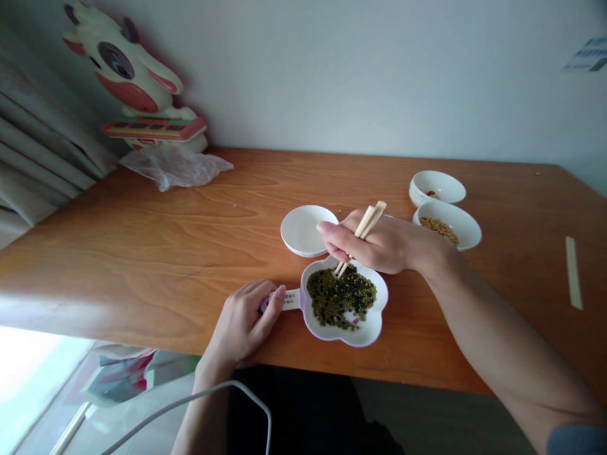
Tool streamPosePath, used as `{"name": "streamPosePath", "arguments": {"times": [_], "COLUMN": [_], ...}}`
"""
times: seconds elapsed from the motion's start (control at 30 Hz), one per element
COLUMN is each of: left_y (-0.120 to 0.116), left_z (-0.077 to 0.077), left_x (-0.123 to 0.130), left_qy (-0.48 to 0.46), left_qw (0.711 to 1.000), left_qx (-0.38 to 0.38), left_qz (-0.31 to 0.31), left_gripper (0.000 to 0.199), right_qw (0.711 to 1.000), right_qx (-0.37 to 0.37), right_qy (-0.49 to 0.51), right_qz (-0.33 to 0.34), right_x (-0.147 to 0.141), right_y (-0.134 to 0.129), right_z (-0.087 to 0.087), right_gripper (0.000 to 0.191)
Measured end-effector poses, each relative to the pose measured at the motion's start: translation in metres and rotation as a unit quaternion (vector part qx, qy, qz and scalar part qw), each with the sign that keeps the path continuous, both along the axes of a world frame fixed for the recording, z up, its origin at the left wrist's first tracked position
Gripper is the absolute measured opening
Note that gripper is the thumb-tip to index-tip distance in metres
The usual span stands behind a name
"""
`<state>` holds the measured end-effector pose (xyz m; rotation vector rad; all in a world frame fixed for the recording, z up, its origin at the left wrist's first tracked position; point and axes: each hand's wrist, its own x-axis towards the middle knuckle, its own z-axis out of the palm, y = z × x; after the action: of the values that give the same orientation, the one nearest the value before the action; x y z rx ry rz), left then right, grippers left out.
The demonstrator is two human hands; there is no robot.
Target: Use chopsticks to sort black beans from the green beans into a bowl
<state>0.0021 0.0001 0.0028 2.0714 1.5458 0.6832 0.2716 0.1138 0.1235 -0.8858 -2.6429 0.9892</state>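
My left hand [250, 317] is closed around the handle of a flower-shaped white and lilac pan [372, 330] that rests on the table near its front edge. A layer of green and dark beans [332, 297] covers most of its bottom, with a small pink spot at the lower right. Wooden chopsticks [368, 221] are gripped in my right hand [365, 243], tilted, their tips down among the beans at the pan's far side. Just behind the pan stands a white dish [307, 230], partly hidden by my right hand.
At the back right, one white bowl [467, 227] holds tan peanuts or beans; another bowl [443, 184] behind it has a few reddish bits. A cow-shaped toy keyboard [156, 129] and a clear plastic bag [177, 167] are back left. A grey cable [227, 383] crosses my left forearm.
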Motion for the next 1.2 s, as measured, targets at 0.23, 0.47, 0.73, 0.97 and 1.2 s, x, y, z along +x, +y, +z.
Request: {"name": "streamPosePath", "arguments": {"times": [0.23,0.47,0.73,0.97,1.2], "left_y": [0.000,0.000,0.001,0.002,0.001], "left_z": [-0.001,-0.003,0.001,0.005,0.009], "left_x": [-0.001,-0.002,-0.001,0.001,0.002], "left_qy": [0.010,0.007,-0.003,-0.015,-0.015], "left_qw": [1.000,1.000,1.000,0.999,1.000], "left_qx": [0.000,-0.009,-0.018,-0.015,-0.006], "left_qz": [0.002,-0.010,-0.024,-0.026,-0.023], "left_gripper": [0.037,0.037,0.037,0.036,0.036], "right_qw": [0.999,0.983,0.971,0.902,0.911], "right_qx": [0.005,0.067,0.030,-0.003,-0.040], "right_qy": [0.016,0.051,0.124,0.391,0.374], "right_qz": [-0.048,-0.163,-0.203,-0.181,-0.167], "right_x": [0.021,0.063,0.109,0.100,0.056], "right_y": [0.001,0.003,0.004,-0.030,-0.062], "right_z": [0.020,0.049,0.021,-0.037,-0.077], "right_gripper": [0.067,0.069,0.072,0.074,0.063]}}
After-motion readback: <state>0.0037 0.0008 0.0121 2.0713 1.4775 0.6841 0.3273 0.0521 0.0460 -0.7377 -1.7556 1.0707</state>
